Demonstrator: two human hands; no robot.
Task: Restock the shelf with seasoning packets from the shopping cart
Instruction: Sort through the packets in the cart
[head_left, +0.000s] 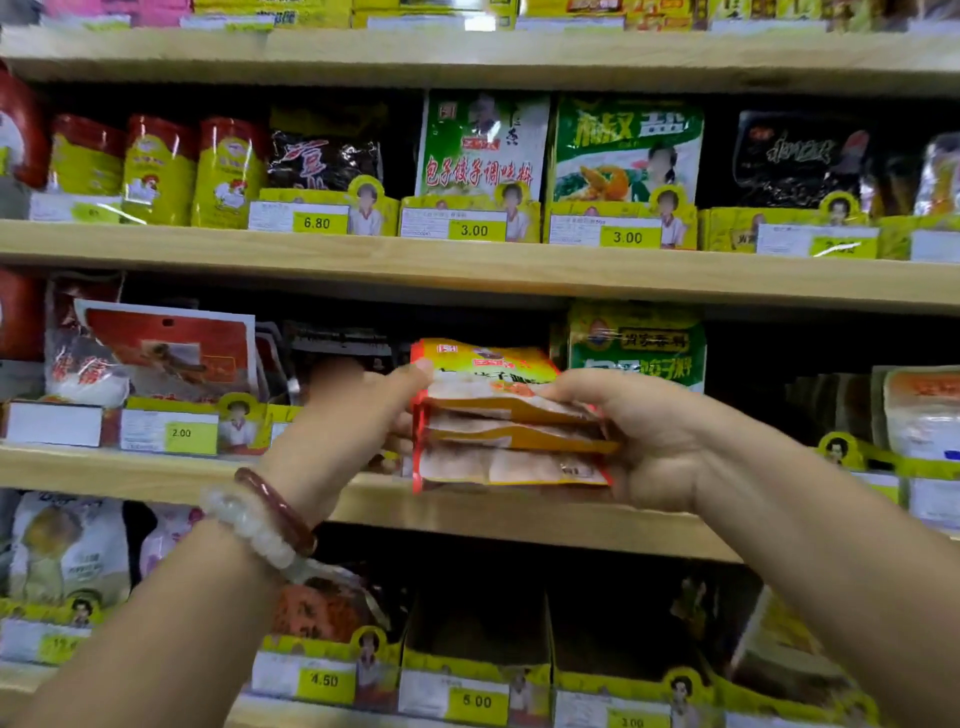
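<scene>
A stack of red-and-yellow seasoning packets hangs in front of the middle shelf, held from both sides. My left hand grips the stack's left edge, thumb on top. My right hand grips its right edge, fingers curled over the top packet. The stack lies tilted, its front edges toward me, just left of a green packet standing in that shelf row. The shopping cart is out of view.
Wooden shelves above and below carry seasoning bags in yellow display boxes with price tags. Red-and-white bags stand at the left of the middle row. An open, dark-looking display box sits on the lower shelf. Two bracelets ring my left wrist.
</scene>
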